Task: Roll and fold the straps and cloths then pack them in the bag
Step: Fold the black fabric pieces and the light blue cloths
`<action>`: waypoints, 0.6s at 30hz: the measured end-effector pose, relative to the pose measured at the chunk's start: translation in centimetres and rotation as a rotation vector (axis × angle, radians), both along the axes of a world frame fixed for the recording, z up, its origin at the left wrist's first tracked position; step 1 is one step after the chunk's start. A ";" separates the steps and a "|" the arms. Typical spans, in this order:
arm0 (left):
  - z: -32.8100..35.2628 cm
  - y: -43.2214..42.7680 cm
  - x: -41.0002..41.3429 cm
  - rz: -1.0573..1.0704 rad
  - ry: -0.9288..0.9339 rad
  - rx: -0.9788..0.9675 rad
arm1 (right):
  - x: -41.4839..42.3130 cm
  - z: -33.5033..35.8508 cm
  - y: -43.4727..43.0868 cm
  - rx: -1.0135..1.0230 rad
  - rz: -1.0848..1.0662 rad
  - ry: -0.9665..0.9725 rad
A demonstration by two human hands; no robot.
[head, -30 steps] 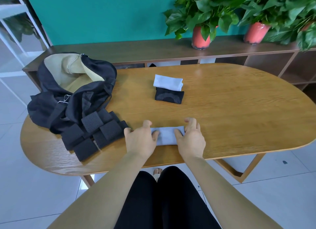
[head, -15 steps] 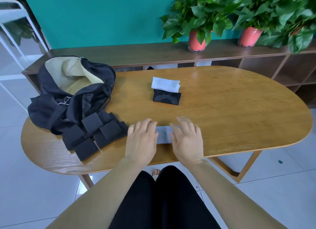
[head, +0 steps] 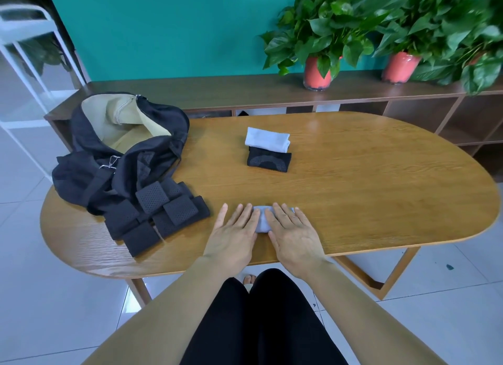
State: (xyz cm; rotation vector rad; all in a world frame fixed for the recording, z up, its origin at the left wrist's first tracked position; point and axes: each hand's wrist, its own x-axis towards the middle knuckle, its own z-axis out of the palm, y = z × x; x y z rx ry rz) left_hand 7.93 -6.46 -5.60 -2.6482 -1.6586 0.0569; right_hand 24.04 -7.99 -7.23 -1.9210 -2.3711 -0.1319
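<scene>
Both hands lie flat with fingers straight, the left hand (head: 234,235) and right hand (head: 292,235) pressing a pale folded cloth (head: 261,220) near the table's (head: 381,201) front edge; most of the cloth is hidden under the palms; the black bag (head: 122,157) gapes open at the left, its tan lining visible, its contents not discernible.

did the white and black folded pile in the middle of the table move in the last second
No. The folded pile keeps its place on the table, with the same gap to the bag.
</scene>
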 end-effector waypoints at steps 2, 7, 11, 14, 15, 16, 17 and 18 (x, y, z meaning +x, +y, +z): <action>0.3 0.6 -0.1 -0.013 0.015 -0.003 | 0.1 0.3 0.6 -0.002 -0.005 0.014; 1.8 2.7 0.8 0.040 -0.084 -0.023 | 0.5 1.9 2.3 -0.069 -0.019 0.215; 2.8 4.6 1.4 0.283 -0.220 -0.015 | 1.3 2.0 3.3 0.077 -0.339 0.326; 2.7 5.8 1.9 0.404 -0.267 -0.117 | 1.5 2.0 4.1 0.011 -0.537 0.332; 2.7 6.3 2.1 0.436 -0.271 -0.162 | 1.4 2.1 4.4 -0.026 -0.563 0.341; 2.8 6.8 2.2 0.462 -0.264 -0.219 | 1.4 2.3 4.7 -0.058 -0.574 0.354; 2.9 7.3 2.4 0.483 -0.246 -0.278 | 1.4 2.4 5.0 -0.086 -0.578 0.373; 3.0 7.7 2.5 0.497 -0.222 -0.334 | 1.5 2.4 5.3 -0.110 -0.580 0.398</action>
